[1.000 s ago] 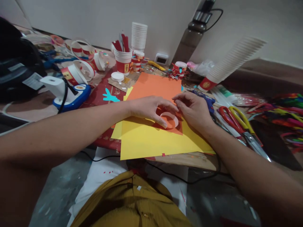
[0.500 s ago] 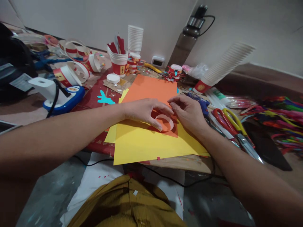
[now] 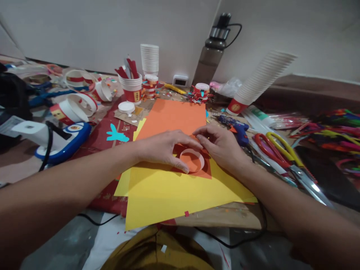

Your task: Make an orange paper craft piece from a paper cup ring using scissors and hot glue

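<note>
A thin white paper ring (image 3: 201,161) stands on the small orange sheet, which shows through its middle. My left hand (image 3: 165,146) curves around the ring's left and far sides, its thumb and fingers against the ring's edge. Just beyond the ring, my right hand (image 3: 221,144) is closed in a pinch, its fingertips close to the left fingers. Whatever those fingertips hold is too small or hidden to make out. Beneath both hands lie orange paper (image 3: 177,116) and several yellow sheets (image 3: 160,198).
A blue glue gun (image 3: 239,131) and red-and-yellow-handled scissors (image 3: 292,165) lie at the right. Leaning cup stacks (image 3: 261,82), a bottle (image 3: 209,56) and a cup of tools (image 3: 132,90) stand behind. A cyan paper cutout (image 3: 116,134) and a blue-and-white device (image 3: 67,140) are leftward.
The camera view has shifted, so the scene sits lower and further left. Both hands keep nearly the same pose around the paper ring.
</note>
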Available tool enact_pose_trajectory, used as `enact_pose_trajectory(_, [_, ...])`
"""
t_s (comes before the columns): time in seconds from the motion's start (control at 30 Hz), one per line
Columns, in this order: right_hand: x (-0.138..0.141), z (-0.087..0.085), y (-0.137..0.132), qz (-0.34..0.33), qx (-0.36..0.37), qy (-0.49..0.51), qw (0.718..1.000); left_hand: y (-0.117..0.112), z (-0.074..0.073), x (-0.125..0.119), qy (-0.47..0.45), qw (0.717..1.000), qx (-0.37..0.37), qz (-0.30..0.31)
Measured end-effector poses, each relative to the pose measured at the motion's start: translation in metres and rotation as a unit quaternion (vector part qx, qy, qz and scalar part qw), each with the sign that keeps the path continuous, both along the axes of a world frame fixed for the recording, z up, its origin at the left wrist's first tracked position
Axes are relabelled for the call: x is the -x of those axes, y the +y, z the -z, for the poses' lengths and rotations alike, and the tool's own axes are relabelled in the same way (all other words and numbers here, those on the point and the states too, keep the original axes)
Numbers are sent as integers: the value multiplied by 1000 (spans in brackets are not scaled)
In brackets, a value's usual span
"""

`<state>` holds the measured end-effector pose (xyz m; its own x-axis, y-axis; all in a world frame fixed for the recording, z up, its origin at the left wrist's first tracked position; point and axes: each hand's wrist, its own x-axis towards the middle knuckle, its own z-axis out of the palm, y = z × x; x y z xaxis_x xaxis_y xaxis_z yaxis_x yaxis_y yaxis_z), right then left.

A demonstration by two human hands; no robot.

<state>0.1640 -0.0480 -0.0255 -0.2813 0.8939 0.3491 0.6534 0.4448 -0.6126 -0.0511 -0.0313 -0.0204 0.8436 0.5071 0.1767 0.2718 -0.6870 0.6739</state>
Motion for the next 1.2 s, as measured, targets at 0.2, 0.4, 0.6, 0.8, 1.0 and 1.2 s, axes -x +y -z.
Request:
enact_pose_trajectory(0.2, [0, -1, -1, -17, 1, 8, 1000, 0, 0, 1, 19, 1000, -1, 5])
enact_pose_trajectory(0.4, [-1, 0, 0, -18, 9, 18, 1000, -2, -4, -1, 30, 1000, 4, -3])
enact_pose_trajectory(0.6, [-1, 1, 0, -12, 25, 24, 999, 1, 0, 0, 19, 1000, 8, 4])
enact_pose_trajectory(0.8, [-1, 0, 0, -7, 35, 16, 999, 1, 1, 0, 13, 1000, 6, 8])
enact_pose_trajectory(1.0, [-2, 0, 1, -6, 43, 19, 999, 1, 1, -1, 10, 1000, 4, 4])
enact_pose_trajectory(1.2, [-5, 3, 2, -1, 56, -2, 998, 2, 1, -1, -8, 1000, 6, 10])
